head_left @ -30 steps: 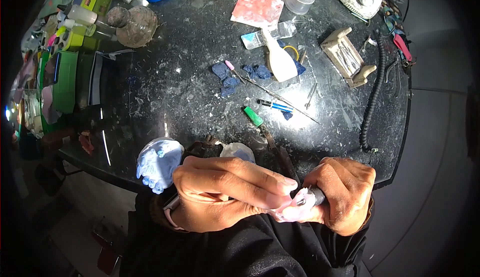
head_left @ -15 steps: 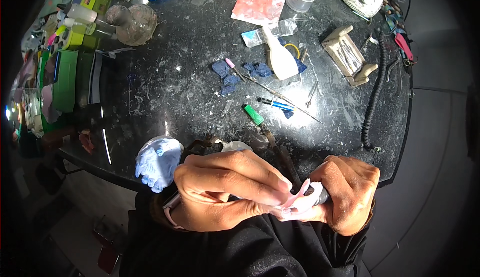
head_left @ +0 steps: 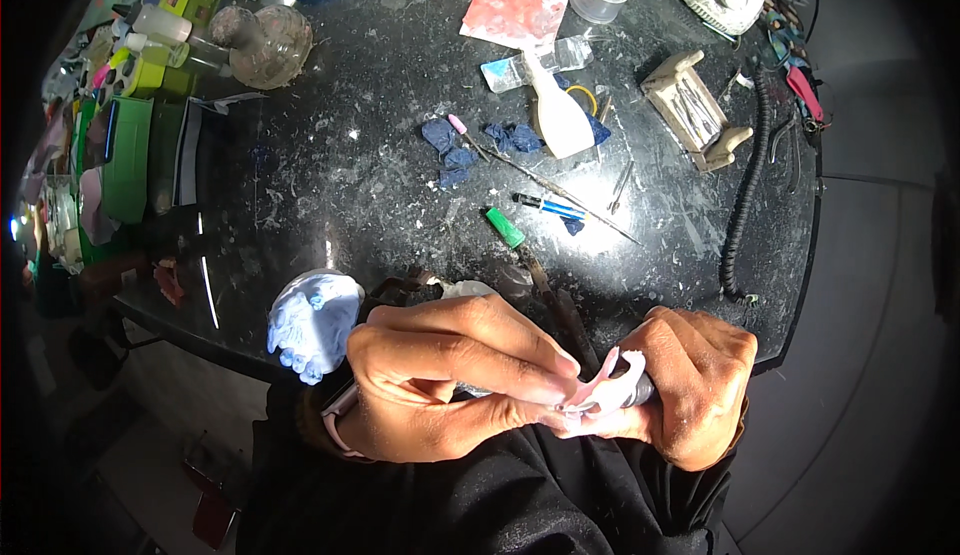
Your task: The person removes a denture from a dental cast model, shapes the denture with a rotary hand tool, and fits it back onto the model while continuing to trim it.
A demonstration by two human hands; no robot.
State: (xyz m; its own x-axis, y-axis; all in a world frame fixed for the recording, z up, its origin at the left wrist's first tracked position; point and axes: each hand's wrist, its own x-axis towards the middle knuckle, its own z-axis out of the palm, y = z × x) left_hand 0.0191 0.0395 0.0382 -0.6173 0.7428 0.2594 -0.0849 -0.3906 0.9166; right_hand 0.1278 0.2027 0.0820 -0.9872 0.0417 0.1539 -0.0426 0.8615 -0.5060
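Close to my body, my left hand (head_left: 460,375) pinches a pink denture plate (head_left: 605,387) between its thumb and fingers. The plate is curved, with a thin strip standing up from it. My right hand (head_left: 695,385) is wrapped round a dark handpiece (head_left: 645,389), of which only a short rounded part shows. Its tip is hidden behind the plate, so I cannot tell whether they touch. The right thumb reaches below the plate. Just left of my left hand, a pale blue dental cast (head_left: 315,320) sits at the table's near edge.
Beyond my hands lie a green-handled knife (head_left: 506,227), a blue pen-like tool (head_left: 548,205), a thin metal tool (head_left: 560,193) and a white brush handle (head_left: 562,120). A tool rack (head_left: 697,112) and black coiled cable (head_left: 745,195) are at right; green boxes (head_left: 130,160) at left.
The pink denture plate has turned slightly in my fingers, its upright strip now standing higher. Both hands keep their grips. The table has shifted a touch in the picture.
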